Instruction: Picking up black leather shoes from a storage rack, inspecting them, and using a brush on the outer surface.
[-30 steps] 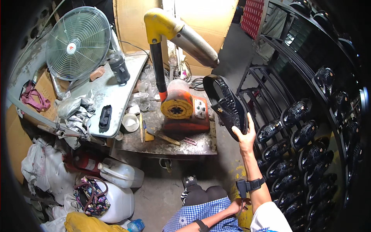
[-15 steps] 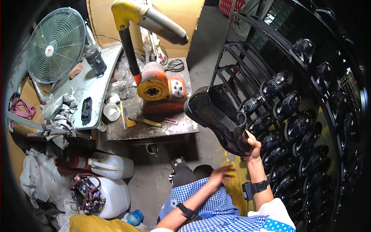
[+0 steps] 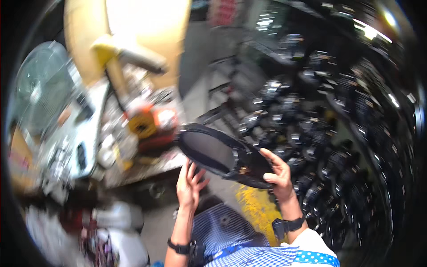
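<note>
A glossy black shoe (image 3: 252,165) is held in mid-air in front of me, its opening facing up and its grey inner sole showing. My right hand (image 3: 280,177) grips it by the toe end, thumb on top and fingers along the far side. Just below the heel end, my left hand (image 3: 188,187) is raised with its fingers spread. It holds nothing, and whether its fingertips touch the shoe I cannot tell.
Many black shoes (image 3: 284,107) fill the rack on the right, blurred. To the left are an orange machine with a yellow-faced wheel (image 3: 142,124), a cluttered bench (image 3: 147,165) and a fan (image 3: 41,89). A white jug (image 3: 122,244) stands on the floor at lower left.
The view has swung right, blurring the surroundings. The shoe has turned from sole-side tilt to opening up, with my right hand now on its toe. My left hand has risen toward its heel.
</note>
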### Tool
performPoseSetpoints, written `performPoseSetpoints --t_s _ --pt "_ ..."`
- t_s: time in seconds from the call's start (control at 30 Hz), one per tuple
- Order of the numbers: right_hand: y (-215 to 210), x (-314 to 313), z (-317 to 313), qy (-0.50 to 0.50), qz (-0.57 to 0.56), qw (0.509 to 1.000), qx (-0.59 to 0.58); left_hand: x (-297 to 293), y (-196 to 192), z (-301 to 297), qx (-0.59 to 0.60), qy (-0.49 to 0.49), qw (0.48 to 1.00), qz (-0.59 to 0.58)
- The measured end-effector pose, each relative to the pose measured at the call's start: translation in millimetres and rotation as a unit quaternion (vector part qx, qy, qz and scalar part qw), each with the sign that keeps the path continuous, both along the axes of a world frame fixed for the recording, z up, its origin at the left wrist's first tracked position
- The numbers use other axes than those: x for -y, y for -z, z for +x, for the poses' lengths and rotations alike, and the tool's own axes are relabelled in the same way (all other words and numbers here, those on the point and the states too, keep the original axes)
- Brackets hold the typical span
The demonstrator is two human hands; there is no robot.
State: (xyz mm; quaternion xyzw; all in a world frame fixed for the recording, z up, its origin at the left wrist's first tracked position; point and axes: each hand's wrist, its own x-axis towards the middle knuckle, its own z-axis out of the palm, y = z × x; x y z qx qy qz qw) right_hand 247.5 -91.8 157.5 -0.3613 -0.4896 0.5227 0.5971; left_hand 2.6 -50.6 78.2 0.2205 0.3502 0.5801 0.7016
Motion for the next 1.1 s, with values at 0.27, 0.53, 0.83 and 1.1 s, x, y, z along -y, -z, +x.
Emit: performPoseSetpoints --t_s 0.27,0.53,0.83,1.1 --pt "-167.7 73.0 69.7 0.545 0.381 0.697 0.268 50.4 99.3 131.1 -0.092 0.288 0.952 -0.041" --pt "-333.0 69.4 183.5 0.583 0.259 0.754 0.157 83.0 162.0 133.5 -0.179 0.362 0.914 -0.034" --pt "-314.7 133.2 216.2 0.679 0.219 0.658 0.242 82.4 150.8 119.4 -0.135 0.317 0.938 -0.044" --pt "-337.7 163.2 258.0 0.62 0.108 0.775 0.064 84.2 149.8 123.9 -0.155 0.331 0.93 -0.037"
